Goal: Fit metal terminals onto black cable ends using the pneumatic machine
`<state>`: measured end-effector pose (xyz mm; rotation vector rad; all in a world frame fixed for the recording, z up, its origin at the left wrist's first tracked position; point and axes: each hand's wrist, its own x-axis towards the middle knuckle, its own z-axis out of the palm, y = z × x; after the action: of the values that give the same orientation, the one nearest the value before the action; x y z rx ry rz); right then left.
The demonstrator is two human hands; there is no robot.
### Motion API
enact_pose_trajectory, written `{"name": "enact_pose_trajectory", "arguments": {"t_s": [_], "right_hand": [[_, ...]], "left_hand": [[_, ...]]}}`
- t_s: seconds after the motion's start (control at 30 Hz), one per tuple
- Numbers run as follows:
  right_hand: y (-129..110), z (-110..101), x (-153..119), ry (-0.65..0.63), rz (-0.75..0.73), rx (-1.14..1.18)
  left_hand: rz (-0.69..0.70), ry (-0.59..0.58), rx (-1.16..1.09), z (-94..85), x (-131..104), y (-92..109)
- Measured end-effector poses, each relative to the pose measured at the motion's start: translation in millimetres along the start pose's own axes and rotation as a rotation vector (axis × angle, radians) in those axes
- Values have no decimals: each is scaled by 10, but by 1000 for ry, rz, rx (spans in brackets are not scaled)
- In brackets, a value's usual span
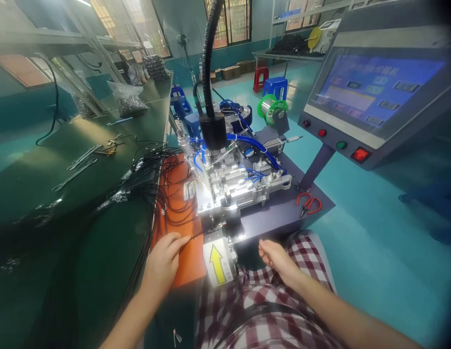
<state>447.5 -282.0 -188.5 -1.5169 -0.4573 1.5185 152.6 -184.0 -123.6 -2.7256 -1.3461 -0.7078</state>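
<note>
My left hand (166, 256) pinches a thin black cable (197, 236) over the orange mat (189, 264). The cable's end points to the right, at the front of a metal bench machine (243, 186) with silver cylinders and blue air tubes. Just right of that hand is a white label with a yellow arrow (217, 264). My right hand (275, 258) is closed in a loose pinch above my lap, in front of the machine's base plate (269, 225). Whatever its fingertips may hold is too small or hidden to make out.
Bundles of black cables (138, 182) lie on the dark green table (112, 232) at left, with wrenches (75, 172) beyond. Red-handled cutters (308, 204) rest on the base plate. A touchscreen panel (378, 92) stands at right, and a green spool (272, 109) sits behind the machine.
</note>
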Motion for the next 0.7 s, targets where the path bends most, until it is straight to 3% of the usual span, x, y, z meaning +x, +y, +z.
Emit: {"name": "enact_pose_trajectory", "arguments": {"t_s": [0.23,0.5,0.6,0.7], "right_hand": [[119,67,-79,-50,9,-63],[313,-78,-275,-140,-8,-217],[369,-63,-429,-268,-1,-294],[322,173,-627,-515,22,-385]], "left_hand": [[-81,-14,-22,126,283,-172],[-111,-67,-65,110,317,-164],[-148,-95,-55,139,360,-182],[-190,-109,-48,209,395,-212]]}}
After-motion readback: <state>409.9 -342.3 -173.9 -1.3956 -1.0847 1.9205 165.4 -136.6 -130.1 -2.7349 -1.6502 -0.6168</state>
